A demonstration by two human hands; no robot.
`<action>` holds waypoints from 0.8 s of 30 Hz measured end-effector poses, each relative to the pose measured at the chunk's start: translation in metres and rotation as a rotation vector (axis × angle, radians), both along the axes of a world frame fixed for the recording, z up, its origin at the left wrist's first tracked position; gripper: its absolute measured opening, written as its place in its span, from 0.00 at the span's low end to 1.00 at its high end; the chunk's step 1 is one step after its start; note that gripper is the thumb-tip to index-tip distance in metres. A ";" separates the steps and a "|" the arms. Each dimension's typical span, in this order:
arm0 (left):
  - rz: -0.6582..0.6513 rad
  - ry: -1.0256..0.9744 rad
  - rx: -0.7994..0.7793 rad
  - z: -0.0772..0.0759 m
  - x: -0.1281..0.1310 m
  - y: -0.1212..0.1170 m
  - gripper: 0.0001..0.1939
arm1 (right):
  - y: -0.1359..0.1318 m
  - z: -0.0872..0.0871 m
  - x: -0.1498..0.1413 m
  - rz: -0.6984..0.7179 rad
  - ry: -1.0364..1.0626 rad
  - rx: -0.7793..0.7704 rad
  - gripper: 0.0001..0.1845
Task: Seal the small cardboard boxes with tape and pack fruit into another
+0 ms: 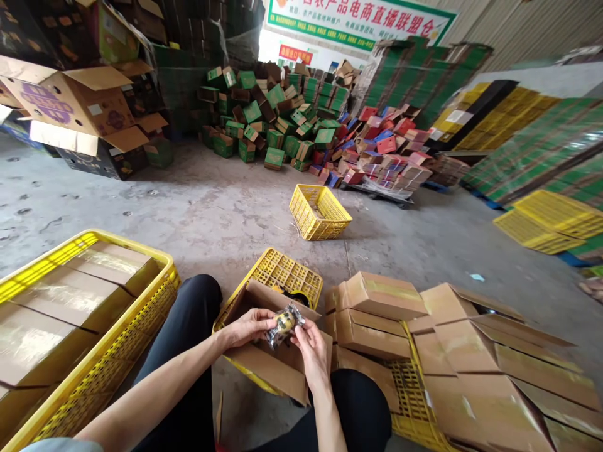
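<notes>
A small yellow-and-dark item in a clear plastic wrapper (pixel 284 321) is held between my two hands, above an open cardboard box (pixel 277 370). My left hand (pixel 249 328) pinches the wrapper's left side. At its right end, the fingers of my right hand (pixel 309 349) are closed on the wrapper. What kind of item is inside I cannot make out. The box sits tilted on an overturned yellow plastic crate (pixel 287 273) between my knees. A black and yellow tape dispenser-like object (pixel 298 297) lies on the crate behind the box, partly hidden by its flap.
On my left stands a yellow crate (pixel 172 270) filled with taped cartons (pixel 51 295). Several brown cartons (pixel 466 339) are stacked at my right. Ahead on the concrete floor is another yellow crate (pixel 325 220). Heaps of green boxes (pixel 276 157) and red boxes (pixel 386 145) lie farther back.
</notes>
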State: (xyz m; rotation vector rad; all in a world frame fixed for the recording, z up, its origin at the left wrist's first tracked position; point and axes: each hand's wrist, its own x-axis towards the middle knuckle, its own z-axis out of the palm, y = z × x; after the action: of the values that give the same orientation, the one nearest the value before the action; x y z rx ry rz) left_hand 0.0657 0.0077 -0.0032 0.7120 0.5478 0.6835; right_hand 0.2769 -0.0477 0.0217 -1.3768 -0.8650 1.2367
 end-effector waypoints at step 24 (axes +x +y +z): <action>-0.097 0.003 0.113 0.002 -0.003 -0.002 0.39 | 0.004 -0.012 0.009 -0.155 -0.120 -0.163 0.38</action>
State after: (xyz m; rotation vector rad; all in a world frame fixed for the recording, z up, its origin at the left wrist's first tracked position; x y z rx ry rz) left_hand 0.0626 0.0054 -0.0015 0.8404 0.4768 0.6269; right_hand 0.2856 -0.0440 0.0093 -1.6310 -0.7362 1.1341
